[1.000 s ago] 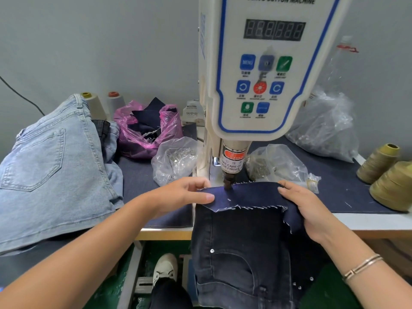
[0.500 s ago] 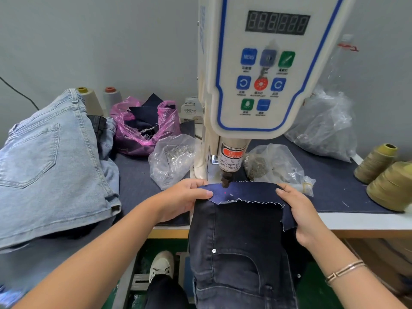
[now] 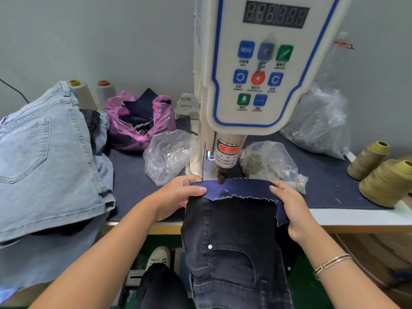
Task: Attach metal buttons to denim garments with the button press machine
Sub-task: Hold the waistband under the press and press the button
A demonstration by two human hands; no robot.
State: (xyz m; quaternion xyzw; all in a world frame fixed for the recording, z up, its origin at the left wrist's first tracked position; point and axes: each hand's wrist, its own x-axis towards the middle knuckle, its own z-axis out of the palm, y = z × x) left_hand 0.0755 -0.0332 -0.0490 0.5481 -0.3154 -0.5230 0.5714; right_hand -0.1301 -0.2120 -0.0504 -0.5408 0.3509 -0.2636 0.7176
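Note:
The white button press machine point(image 3: 256, 70) stands at the centre, its dark punch tip point(image 3: 220, 178) hanging just above a navy denim scrap point(image 3: 243, 189) laid over the waistband of dark jeans point(image 3: 231, 241). A red laser dot glows on the scrap below the punch. My left hand point(image 3: 178, 195) pinches the scrap's left edge, thumb on top. My right hand point(image 3: 289, 204) grips the scrap and the jeans at the right edge. The jeans hang down off the table's front edge.
Light blue jeans point(image 3: 40, 157) are piled at the left. A pink bag point(image 3: 138, 123) of dark scraps and clear bags of metal parts point(image 3: 167, 157) point(image 3: 267, 161) point(image 3: 321, 126) surround the machine. Olive thread cones point(image 3: 388, 181) stand at the right. A shoe point(image 3: 158, 257) rests below the table.
The view has shifted a little closer. Both hands slid the scrap and waistband slightly toward me, so the laser dot now lies on the scrap in front of the punch tip.

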